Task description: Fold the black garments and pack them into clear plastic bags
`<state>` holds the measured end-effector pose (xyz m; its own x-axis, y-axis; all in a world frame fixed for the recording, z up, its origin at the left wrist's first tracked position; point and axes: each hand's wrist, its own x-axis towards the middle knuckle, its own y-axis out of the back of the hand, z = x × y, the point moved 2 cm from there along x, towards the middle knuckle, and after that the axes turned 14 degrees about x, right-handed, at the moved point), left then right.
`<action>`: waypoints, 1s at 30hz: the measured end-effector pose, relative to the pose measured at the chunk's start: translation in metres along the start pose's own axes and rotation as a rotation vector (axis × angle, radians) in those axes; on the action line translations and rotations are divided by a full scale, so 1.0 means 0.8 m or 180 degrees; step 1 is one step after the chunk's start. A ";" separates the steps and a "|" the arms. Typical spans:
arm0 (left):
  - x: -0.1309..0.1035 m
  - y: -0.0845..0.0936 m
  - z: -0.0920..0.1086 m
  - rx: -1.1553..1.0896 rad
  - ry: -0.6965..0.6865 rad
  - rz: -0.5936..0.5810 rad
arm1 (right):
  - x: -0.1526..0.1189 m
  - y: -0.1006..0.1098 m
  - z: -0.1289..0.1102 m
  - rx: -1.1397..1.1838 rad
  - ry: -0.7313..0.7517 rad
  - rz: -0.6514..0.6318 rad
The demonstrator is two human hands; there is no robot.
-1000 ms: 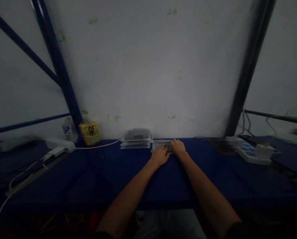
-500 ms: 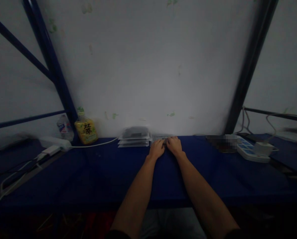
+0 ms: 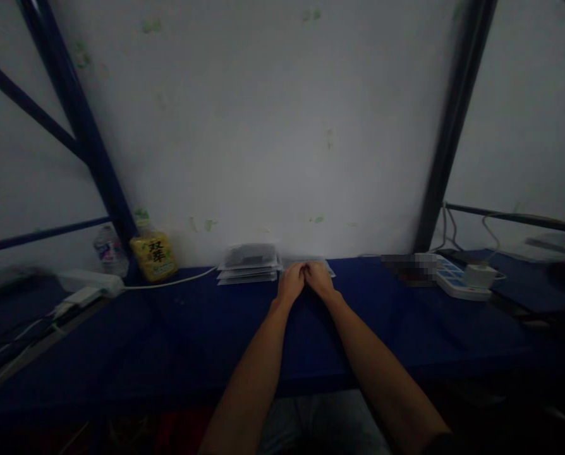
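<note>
At the far side of the blue desk, my left hand (image 3: 291, 282) and my right hand (image 3: 319, 277) are side by side, their fingertips meeting. The fingers of both hands are curled in, and whatever they pinch is hidden behind them. A thin, pale flat packet (image 3: 330, 270) lies under and behind the hands, its edges showing past them. Just left of my left hand, a stack of flat clear packets (image 3: 249, 256) with dark contents rests against the wall.
A yellow drink bottle (image 3: 153, 256) and a clear bottle (image 3: 110, 251) stand at the back left. White adapters with cables (image 3: 90, 282) lie left on the blue desk (image 3: 182, 341). On the right are a power strip (image 3: 460, 289) with a white plug (image 3: 479, 275) and a blurred-out item (image 3: 408, 270).
My hands have drawn together, and their fingers have gone from lying over the packet to curling in and meeting. The view has shifted slightly.
</note>
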<state>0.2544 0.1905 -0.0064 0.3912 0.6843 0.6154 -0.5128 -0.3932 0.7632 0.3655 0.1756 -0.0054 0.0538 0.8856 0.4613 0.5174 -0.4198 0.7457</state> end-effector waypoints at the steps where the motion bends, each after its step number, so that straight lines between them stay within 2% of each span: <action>1: 0.000 0.001 0.000 0.0000 0.0015 0.0023 | 0.001 -0.001 0.000 0.0027 -0.0030 0.0010; 8: -0.001 0.005 0.003 0.0015 0.0050 0.0023 | 0.001 -0.004 0.003 0.0184 -0.0191 -0.0045; 24: -0.001 0.009 0.004 0.0030 0.0100 0.0009 | -0.002 0.002 0.001 0.0306 -0.0240 -0.0101; 30: 0.000 0.007 0.004 0.0028 0.0075 0.0023 | -0.004 0.002 0.000 0.0284 -0.0350 -0.0013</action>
<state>0.2540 0.1859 -0.0013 0.3693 0.6956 0.6163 -0.5087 -0.4036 0.7604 0.3659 0.1723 -0.0056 0.1422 0.9057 0.3993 0.5915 -0.4012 0.6994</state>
